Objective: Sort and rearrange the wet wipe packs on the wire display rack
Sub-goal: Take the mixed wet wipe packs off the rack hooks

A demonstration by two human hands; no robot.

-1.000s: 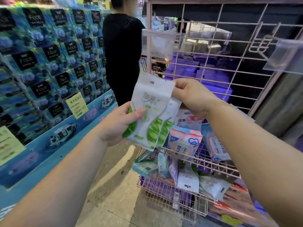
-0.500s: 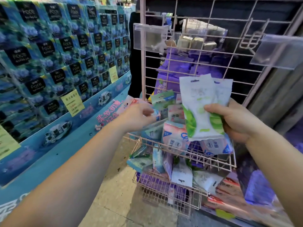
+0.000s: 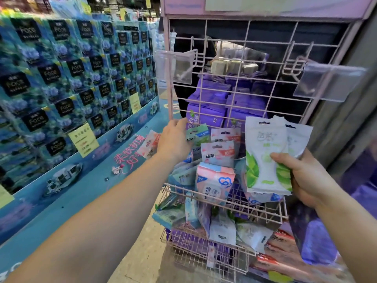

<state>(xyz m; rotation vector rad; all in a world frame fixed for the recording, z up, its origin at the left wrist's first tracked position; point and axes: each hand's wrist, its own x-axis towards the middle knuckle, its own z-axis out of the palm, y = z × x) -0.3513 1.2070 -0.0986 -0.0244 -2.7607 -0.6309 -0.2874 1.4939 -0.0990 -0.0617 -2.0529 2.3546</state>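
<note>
A pink wire rack (image 3: 271,64) has an upper basket (image 3: 263,213) and a lower basket (image 3: 195,256), both holding several small wet wipe packs in pink, blue and green. My right hand (image 3: 308,178) grips two white packs with green leaves (image 3: 263,158), upright, in front of the upper basket's right side. At the basket's left edge my left hand (image 3: 173,141) reaches in with its back to me. It holds a pink-white pack (image 3: 148,145) that sticks out to the left of the rack. Its fingertips lie near the rack's left post.
Two empty hooks with clear label holders (image 3: 328,82) jut from the grid above the basket. Large purple packs (image 3: 206,111) are stacked behind the grid. A tall blue tissue display (image 3: 67,94) lines the left side. Red packs (image 3: 279,256) lie low on the right.
My left hand let go of the green-leaf packs and reached to the basket's left edge. My right hand carried the packs to the right. The view rose toward the rack's top.
</note>
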